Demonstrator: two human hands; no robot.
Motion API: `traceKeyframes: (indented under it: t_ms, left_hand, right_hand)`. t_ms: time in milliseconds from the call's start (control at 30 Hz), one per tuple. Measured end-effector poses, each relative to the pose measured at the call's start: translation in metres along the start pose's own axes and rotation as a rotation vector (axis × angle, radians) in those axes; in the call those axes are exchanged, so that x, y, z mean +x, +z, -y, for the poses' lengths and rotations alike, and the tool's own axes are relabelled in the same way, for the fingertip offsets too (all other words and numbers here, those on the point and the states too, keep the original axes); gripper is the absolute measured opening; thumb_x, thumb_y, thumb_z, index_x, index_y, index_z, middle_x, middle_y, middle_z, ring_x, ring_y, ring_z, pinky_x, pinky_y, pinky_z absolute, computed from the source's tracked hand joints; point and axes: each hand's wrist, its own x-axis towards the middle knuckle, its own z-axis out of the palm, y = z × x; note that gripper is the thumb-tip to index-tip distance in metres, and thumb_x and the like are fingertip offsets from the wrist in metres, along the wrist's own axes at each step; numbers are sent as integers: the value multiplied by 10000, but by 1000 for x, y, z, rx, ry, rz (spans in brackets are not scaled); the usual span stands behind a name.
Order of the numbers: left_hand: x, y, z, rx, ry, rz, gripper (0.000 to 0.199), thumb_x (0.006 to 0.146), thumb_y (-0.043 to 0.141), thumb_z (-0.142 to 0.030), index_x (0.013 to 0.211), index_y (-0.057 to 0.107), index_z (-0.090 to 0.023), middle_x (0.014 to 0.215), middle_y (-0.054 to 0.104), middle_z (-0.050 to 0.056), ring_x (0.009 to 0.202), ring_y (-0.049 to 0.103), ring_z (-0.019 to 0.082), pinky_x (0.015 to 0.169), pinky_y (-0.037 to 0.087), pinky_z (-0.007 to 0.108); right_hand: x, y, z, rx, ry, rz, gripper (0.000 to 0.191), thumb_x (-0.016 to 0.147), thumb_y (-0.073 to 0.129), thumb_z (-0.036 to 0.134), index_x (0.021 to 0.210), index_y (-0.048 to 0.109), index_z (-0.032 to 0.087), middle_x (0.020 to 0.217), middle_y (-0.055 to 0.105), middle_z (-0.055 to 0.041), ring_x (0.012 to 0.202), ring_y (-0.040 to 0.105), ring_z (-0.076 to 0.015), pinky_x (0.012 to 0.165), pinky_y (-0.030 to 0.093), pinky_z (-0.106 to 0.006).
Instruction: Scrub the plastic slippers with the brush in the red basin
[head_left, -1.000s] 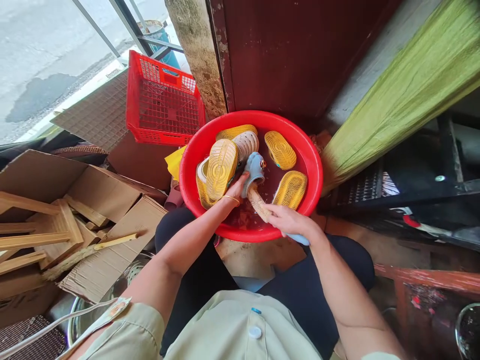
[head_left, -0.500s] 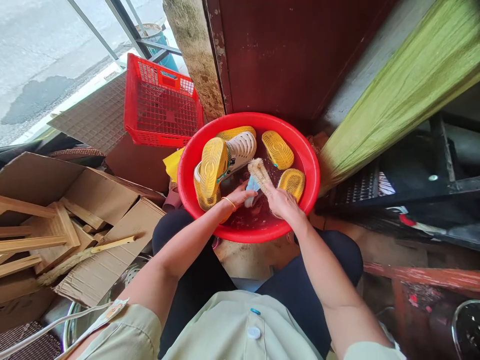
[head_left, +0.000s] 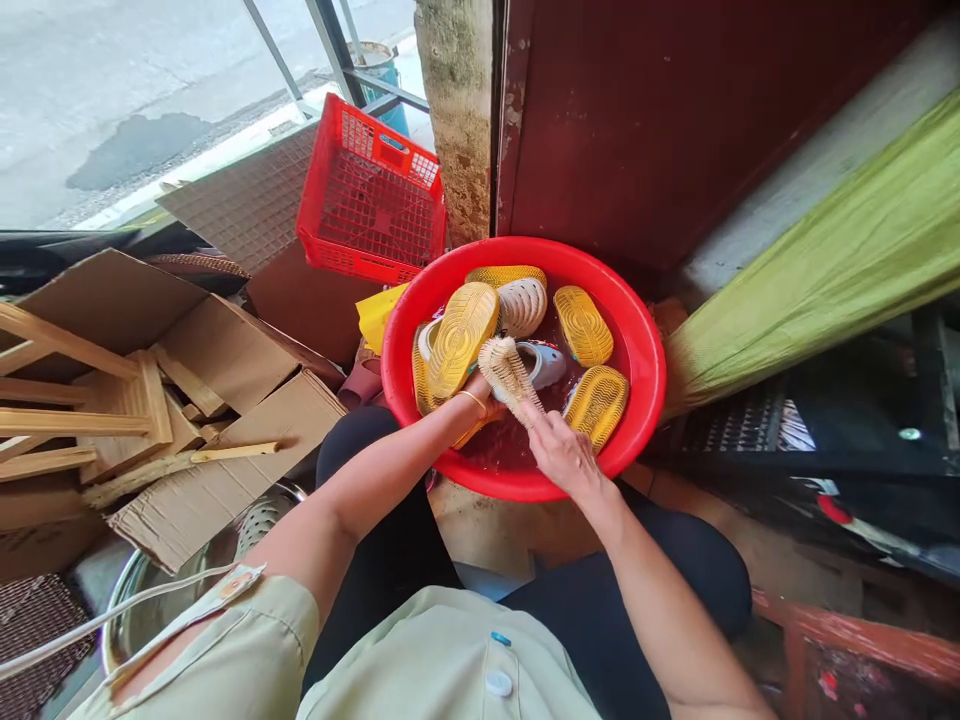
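Observation:
A red basin [head_left: 651, 375] holds reddish water and several clogs with yellow soles. My right hand [head_left: 559, 450] grips a scrub brush [head_left: 504, 375], its pale bristles facing up. Behind the brush, my left hand [head_left: 478, 388] is at a light blue and grey clog [head_left: 546, 364]; its fingers are mostly hidden by the brush and a sole. A yellow-soled clog [head_left: 465, 335] leans just above that hand. Two more yellow soles [head_left: 583, 325] face up on the basin's right side, and a white clog [head_left: 523, 305] lies toward the back.
A red crate [head_left: 375, 200] stands behind the basin to the left. Cardboard boxes [head_left: 225, 470] with wooden pieces are at the left. A green cloth [head_left: 810, 250] hangs at the right, and a metal bowl [head_left: 124, 610] sits lower left.
The view has shifted, so the scene sits differently in the frame. The blue clog now shows more of its upper, and my left hand has moved left behind the brush, which my right hand still holds.

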Motion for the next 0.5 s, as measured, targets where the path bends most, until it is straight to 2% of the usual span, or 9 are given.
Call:
traceKeyframes:
  t_ms: [133,200,267,367,500]
  left_hand:
    - [-12,0,0,13,-117,107,431,1041,397,-397,999,717,-111,771,761,133,533,674,165,452,526,225]
    - [-16,0,1,24,-156,174,421,1041,394,-359,1018,722,-96,781,767,151,491,663,145,411,492,190]
    - [-16,-1,3,23,-169,202,416,1041,397,-362,1035,721,-100,775,767,154,475,664,141,390,475,176]
    - [-12,-4,5,-19,-172,172,428,1031,436,-445,1043,713,-118,705,742,126,425,623,135,351,439,177]
    - [-5,-8,9,-52,-100,81,403,989,536,-527,969,698,-159,620,686,53,410,576,119,363,432,181]
  right_hand:
    - [17,-12,-37,-44,195,-121,605,1073,294,289,1675,287,230,1184,662,-174,863,694,-263,743,515,-338]
    - [25,-17,-54,27,299,-170,615,1065,286,267,1672,276,170,1153,683,-191,915,690,-292,788,527,-371]
    - [29,-18,-59,117,334,-211,612,1061,286,265,1657,293,130,1121,702,-190,974,682,-302,836,533,-385]
    - [24,-11,-43,155,275,-228,602,1057,301,269,1643,336,138,1104,708,-174,1000,677,-292,852,533,-364]
    - [8,-2,-11,77,92,-123,603,1063,329,319,1655,345,210,1120,686,-152,948,684,-265,787,524,-310]
